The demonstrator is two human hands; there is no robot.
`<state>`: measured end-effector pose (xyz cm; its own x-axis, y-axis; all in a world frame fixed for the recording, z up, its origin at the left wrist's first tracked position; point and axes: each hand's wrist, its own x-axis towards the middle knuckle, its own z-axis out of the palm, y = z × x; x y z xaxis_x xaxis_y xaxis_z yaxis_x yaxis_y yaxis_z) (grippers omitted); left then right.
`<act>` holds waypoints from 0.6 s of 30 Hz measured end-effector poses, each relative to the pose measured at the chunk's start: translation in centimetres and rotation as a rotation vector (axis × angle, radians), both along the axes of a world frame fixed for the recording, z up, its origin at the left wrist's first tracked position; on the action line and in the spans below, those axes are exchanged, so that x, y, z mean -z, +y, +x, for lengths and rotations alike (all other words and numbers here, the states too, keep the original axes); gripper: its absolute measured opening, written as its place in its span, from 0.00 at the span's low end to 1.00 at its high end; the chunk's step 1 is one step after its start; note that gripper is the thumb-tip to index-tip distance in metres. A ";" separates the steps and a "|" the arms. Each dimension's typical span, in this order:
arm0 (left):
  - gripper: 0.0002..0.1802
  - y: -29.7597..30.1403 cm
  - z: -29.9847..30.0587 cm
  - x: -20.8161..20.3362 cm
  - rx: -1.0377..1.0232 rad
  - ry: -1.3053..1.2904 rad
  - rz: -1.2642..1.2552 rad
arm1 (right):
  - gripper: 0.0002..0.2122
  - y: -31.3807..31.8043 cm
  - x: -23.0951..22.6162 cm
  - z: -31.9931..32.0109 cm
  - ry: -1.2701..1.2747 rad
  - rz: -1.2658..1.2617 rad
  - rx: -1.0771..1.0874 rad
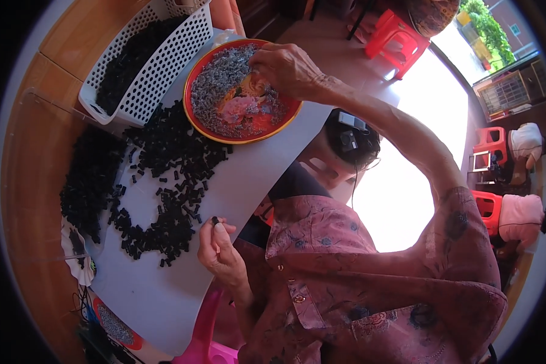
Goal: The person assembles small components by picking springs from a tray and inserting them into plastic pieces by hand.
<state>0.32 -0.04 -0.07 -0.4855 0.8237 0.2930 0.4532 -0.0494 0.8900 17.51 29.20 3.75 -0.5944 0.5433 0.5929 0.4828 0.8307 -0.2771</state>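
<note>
My left hand (222, 253) is by the table's near edge, its thumb and fingers pinched on a small black cylindrical piece (215, 221). My right hand (289, 70) reaches over the far right rim of a round red bowl (272, 128) with a yellow edge. Its fingers are closed and point down at the contents; whatever is between them is hidden. Many small silvery metal pieces (210, 91) lie in the bowl, around a pink flower pattern on its bottom. Loose black pieces (170, 224) of the same kind are scattered over the pale table (139, 297) left of my left hand.
A white perforated basket (170, 60) with black pieces stands at the back left. Another heap of black pieces (91, 176) lies at the left edge. A second red dish (133, 341) with metal bits is at lower left. Red stools (397, 43) and seated people are beyond, at right.
</note>
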 end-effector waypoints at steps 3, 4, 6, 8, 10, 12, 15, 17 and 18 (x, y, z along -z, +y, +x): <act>0.10 0.1 0.0 0.1 -0.001 0.031 -0.003 | 0.08 2.6 -0.4 1.3 -0.093 -0.062 0.079; 0.10 0.1 0.1 0.0 0.007 0.035 0.000 | 0.09 3.2 -0.2 1.4 -0.116 -0.030 0.060; 0.10 0.0 0.2 0.0 -0.035 0.057 -0.039 | 0.09 2.9 0.0 0.6 -0.186 -0.101 0.024; 0.10 0.0 0.2 0.1 -0.028 0.069 -0.026 | 0.09 2.7 0.9 -0.4 -0.204 -0.078 -0.034; 0.10 0.0 0.2 0.1 -0.027 0.079 -0.015 | 0.09 2.4 0.7 -0.2 -0.155 -0.182 -0.130; 0.10 0.1 0.3 0.0 -0.021 0.072 -0.006 | 0.09 2.2 0.6 0.0 -0.062 -0.262 -0.170; 0.10 0.1 0.3 0.0 -0.023 0.067 -0.011 | 0.09 2.2 0.0 0.5 -0.085 -0.339 0.010; 0.10 0.1 0.3 0.0 -0.023 0.074 -0.006 | 0.09 2.2 0.3 0.6 -0.017 -0.291 -0.040; 0.10 0.1 0.3 0.0 -0.022 0.082 -0.001 | 0.09 1.9 0.3 0.5 -0.006 -0.296 -0.088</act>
